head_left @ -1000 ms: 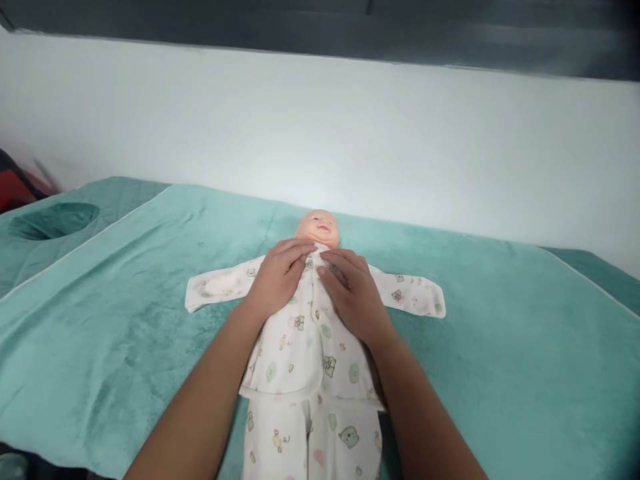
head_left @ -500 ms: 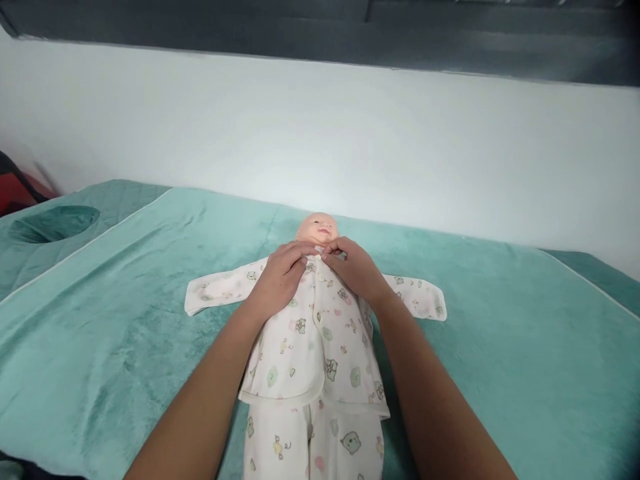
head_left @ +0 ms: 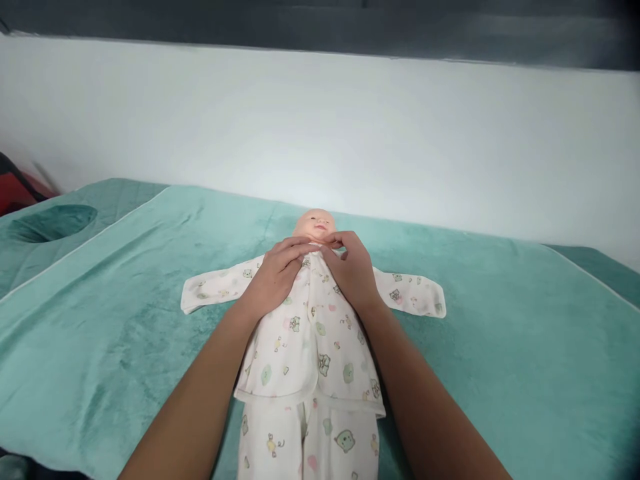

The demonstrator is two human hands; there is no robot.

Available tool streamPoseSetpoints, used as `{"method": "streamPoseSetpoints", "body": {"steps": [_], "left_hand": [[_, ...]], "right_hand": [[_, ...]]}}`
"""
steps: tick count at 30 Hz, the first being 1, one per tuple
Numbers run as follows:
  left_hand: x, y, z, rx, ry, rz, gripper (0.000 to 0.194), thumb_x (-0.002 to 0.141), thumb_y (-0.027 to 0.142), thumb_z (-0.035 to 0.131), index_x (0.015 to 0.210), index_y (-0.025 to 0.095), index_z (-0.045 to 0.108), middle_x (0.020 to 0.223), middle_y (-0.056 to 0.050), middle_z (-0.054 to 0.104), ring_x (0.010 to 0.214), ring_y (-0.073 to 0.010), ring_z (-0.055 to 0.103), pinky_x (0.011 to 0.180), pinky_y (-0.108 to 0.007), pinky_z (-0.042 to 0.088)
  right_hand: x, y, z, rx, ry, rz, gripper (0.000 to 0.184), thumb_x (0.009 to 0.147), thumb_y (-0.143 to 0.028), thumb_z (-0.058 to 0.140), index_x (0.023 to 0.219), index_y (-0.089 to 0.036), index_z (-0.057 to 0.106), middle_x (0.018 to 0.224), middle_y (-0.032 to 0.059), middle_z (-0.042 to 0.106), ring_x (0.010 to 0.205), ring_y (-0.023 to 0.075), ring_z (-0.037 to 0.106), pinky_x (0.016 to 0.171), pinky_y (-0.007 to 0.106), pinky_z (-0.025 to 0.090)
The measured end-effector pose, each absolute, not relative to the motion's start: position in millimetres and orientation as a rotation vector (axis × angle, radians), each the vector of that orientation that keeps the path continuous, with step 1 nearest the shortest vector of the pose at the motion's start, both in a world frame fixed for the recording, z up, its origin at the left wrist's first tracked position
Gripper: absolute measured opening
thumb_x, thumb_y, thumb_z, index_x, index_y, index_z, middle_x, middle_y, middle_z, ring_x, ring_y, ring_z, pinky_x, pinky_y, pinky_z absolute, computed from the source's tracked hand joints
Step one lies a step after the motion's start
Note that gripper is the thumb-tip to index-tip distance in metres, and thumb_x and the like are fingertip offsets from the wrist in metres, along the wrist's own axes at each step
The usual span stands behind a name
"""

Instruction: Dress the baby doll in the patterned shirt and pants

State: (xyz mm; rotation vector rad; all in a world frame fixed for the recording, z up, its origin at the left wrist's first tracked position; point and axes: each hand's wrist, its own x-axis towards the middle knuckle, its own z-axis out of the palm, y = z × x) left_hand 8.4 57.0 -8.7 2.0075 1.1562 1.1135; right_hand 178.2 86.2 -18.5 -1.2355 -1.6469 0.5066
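Note:
A baby doll (head_left: 315, 223) lies on its back, dressed in a white long-sleeved baby shirt (head_left: 310, 333) printed with small animals. Matching trousers (head_left: 340, 443) cover its legs. At the shirt's collar, just below the doll's chin, my left hand (head_left: 280, 270) rests with fingers stretched along the neckline, its fingertips closed on the collar edge. From the other side my right hand (head_left: 353, 267) pinches the collar between bent fingers and thumb. The fingertips of both hands nearly meet, and they hide the top fastening. Both sleeves spread out sideways, and the front edges overlap down the middle.
Under the doll is a green plush cover (head_left: 500, 333) on a padded surface, with a round hole (head_left: 55, 223) at the left. Behind stands a white wall (head_left: 320, 127) with a dark band (head_left: 320, 27) above. A red and black object (head_left: 17, 187) sits at the far left.
My right hand has shifted slightly up and its fingers have turned a little higher at the collar. The left hand stays at the neckline. The view has tilted slightly.

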Motion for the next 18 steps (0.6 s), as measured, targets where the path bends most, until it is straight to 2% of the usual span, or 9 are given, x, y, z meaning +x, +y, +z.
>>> {"method": "streamPoseSetpoints", "body": {"steps": [3,6,9,13,18], "left_hand": [[7.9,56.2,-9.4,2.01,1.192,1.124,0.039,0.095,0.019,0.036,0.117,0.028,0.067,0.133,-0.002,0.058,0.127,-0.0182,0.05,0.111,-0.037,0.037],[7.8,55.3,-12.2,1.984,1.229,1.194,0.034,0.095,0.021,0.04,0.113,0.025,0.068,0.13,-0.003,0.061,0.125,-0.0183,0.052,0.111,-0.037,0.038],[7.1,47.9,-15.4,1.967,1.193,1.312,0.028,0.094,0.02,0.044,0.107,0.024,0.069,0.126,-0.003,0.062,0.122,-0.0185,0.054,0.109,-0.037,0.04],[2.7,21.1,-20.8,1.955,1.147,1.412,0.021,0.092,0.02,0.05,0.101,0.024,0.068,0.11,-0.004,0.067,0.11,-0.0194,0.059,0.1,-0.037,0.046],[-3.9,-18.4,-29.9,1.992,1.154,1.41,0.015,0.091,0.018,0.055,0.092,0.025,0.068,0.103,-0.004,0.065,0.105,-0.0202,0.058,0.096,-0.039,0.046]], "right_hand": [[175.8,58.0,-9.9,-1.241,-1.606,0.429,0.007,0.087,-0.029,0.055,0.088,-0.022,0.056,0.091,0.0023,0.06,0.084,0.0167,0.056,0.071,0.03,0.043],[170.0,15.2,-0.5,-1.346,-1.732,0.484,0.022,0.091,-0.037,0.052,0.075,-0.022,0.048,0.072,-0.0013,0.055,0.065,0.0141,0.049,0.06,0.029,0.038],[165.5,-25.9,3.4,-1.466,-1.971,0.393,0.027,0.085,-0.041,0.06,0.074,-0.023,0.044,0.072,-0.0006,0.054,0.06,0.0146,0.045,0.055,0.029,0.032],[163.6,-52.1,1.7,-1.551,-2.098,0.229,0.021,0.082,-0.033,0.061,0.08,-0.023,0.044,0.079,0.003,0.056,0.067,0.0191,0.05,0.057,0.031,0.031],[164.1,-50.9,3.1,-1.563,-2.101,0.264,0.014,0.089,-0.024,0.049,0.077,-0.023,0.041,0.071,0.0005,0.054,0.061,0.0163,0.047,0.056,0.03,0.029]]}}
